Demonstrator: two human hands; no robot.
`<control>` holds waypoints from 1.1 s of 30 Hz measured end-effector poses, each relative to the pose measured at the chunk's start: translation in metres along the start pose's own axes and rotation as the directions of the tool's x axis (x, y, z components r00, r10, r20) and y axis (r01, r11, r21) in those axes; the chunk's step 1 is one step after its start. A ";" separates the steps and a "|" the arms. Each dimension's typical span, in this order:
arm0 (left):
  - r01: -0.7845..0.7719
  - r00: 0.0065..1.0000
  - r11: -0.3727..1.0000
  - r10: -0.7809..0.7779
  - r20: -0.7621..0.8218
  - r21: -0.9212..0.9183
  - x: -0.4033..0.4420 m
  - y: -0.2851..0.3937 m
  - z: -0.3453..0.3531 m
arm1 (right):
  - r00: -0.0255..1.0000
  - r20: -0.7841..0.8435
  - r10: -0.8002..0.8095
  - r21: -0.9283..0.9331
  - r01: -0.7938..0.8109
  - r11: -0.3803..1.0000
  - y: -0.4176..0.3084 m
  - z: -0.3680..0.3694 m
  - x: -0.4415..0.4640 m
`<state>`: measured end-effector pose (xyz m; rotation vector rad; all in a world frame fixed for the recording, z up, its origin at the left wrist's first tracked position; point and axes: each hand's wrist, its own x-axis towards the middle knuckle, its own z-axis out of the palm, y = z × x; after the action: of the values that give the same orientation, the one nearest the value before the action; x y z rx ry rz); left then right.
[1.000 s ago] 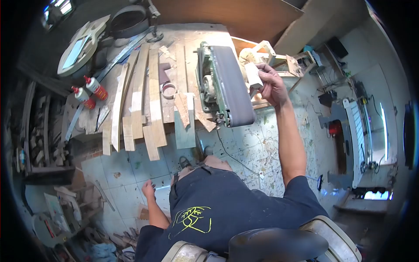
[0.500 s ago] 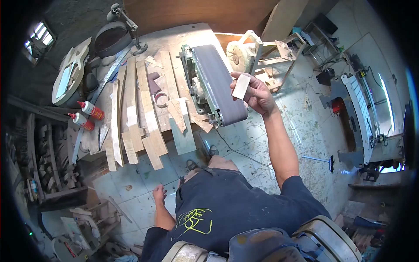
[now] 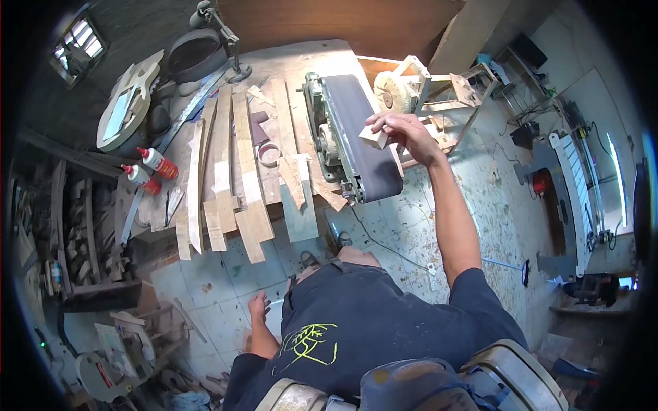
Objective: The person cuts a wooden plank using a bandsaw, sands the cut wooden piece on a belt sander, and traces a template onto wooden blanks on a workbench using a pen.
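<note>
My right hand [image 3: 410, 135] pinches a small pale wood block [image 3: 373, 136] between thumb and fingers. The block is tilted over the grey belt of the belt sander [image 3: 367, 133]; whether it touches the belt I cannot tell. Down by my left side hangs my left hand [image 3: 258, 305], its fingers loosely bent and slightly apart, with nothing visible in them. Long wood strips [image 3: 245, 168] lie side by side on the workbench [image 3: 308, 58], left of the sander.
Two glue bottles [image 3: 159, 163] lie at the bench's left, near a guitar-shaped body [image 3: 130, 103]. A roll of tape [image 3: 269, 154] sits among the strips. Behind the sander stands a round buffing wheel [image 3: 391, 92]. A cable [image 3: 384, 243] crosses the tiled floor.
My right hand has turned over, tipping the block from broad face toward me to a slant over the sanding belt. The whole view has shifted a little; my left hand still hangs down.
</note>
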<state>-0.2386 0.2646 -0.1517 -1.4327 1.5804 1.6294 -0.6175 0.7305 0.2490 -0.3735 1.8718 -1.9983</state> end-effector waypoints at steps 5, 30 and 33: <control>-0.038 0.999 0.999 0.038 -0.014 0.002 0.000 0.006 0.005 | 0.990 -0.126 -0.058 -0.621 -0.033 0.783 0.015 0.001 0.027; 0.016 1.000 1.000 -0.017 0.008 0.022 -0.003 -0.031 -0.004 | 0.979 0.073 -0.192 -0.976 0.110 0.190 0.048 0.002 0.060; -0.009 1.000 0.999 0.008 0.022 0.046 -0.002 -0.028 -0.002 | 0.978 0.059 -0.201 -0.973 0.101 0.209 0.046 0.006 0.055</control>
<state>-0.2136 0.2700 -0.1622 -1.3826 1.6034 1.5975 -0.6601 0.6991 0.2003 -0.8220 3.0557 -0.5193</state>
